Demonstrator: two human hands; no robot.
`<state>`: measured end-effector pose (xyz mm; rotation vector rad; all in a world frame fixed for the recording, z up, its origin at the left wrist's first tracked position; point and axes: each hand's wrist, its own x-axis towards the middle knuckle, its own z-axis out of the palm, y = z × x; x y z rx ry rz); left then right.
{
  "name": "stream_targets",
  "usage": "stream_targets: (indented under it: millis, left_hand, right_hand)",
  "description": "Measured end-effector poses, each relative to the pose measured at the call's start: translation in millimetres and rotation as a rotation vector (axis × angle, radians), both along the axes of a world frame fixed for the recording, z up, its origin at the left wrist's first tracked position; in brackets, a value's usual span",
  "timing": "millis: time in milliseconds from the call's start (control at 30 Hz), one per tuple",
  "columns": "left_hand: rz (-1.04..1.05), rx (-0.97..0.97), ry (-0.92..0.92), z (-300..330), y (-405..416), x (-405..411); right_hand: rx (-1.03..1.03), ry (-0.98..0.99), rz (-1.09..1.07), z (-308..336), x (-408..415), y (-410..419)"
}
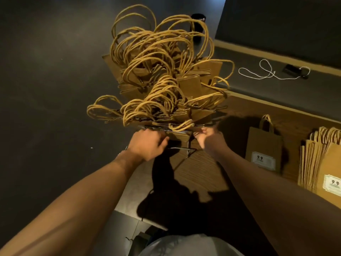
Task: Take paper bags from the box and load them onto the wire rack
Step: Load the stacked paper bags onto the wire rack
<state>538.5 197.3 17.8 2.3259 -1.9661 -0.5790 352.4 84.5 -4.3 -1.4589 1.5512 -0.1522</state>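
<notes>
A wire rack (188, 151) stands in the middle of the head view, packed with several brown paper bags (186, 84) whose twisted rope handles (156, 58) stick up in a tangle. Both hands meet at the rack's near end. My left hand (147, 143) grips the left edge of the nearest bag (180, 136). My right hand (208, 138) pinches that bag's right edge, fingers curled. Most of the rack's frame is hidden under the bags. No box is in view.
A stack of flat paper bags (321, 163) with printed labels lies on the wooden surface at the right, and a single bag (263, 143) beside it. A white cord (267, 71) lies on a dark ledge behind. Dark floor stretches to the left.
</notes>
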Motion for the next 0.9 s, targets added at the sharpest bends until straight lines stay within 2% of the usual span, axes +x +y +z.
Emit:
stream_targets:
  millis: [100, 300, 467, 567, 700, 900]
  left_hand:
    - [-0.098, -0.049, 0.069, 7.4, -10.6, -32.0]
    - [-0.077, -0.024, 0.251, 6.0, -46.9, -107.8]
    - [0.113, 0.099, 0.474, -11.6, -78.4, -170.2]
    - [0.281, 0.246, 0.624, -22.8, -99.1, -204.8]
    - [0.386, 0.362, 0.577, -42.6, -116.4, -241.2]
    - [0.400, 0.443, 0.569, -72.2, -131.3, -281.2]
  right_hand:
    - [-0.060, -0.026, 0.027, 5.3, -23.0, -3.2]
    - [-0.096, -0.004, -0.059, 11.3, -82.7, -16.5]
    - [-0.068, 0.082, -0.188, 4.0, -151.0, -23.6]
    - [-0.032, 0.115, -0.273, -2.9, -189.6, -26.0]
    - [0.035, 0.145, -0.372, -17.0, -230.4, -33.3]
    - [0.240, 0.042, -0.513, -44.2, -264.0, -43.0]
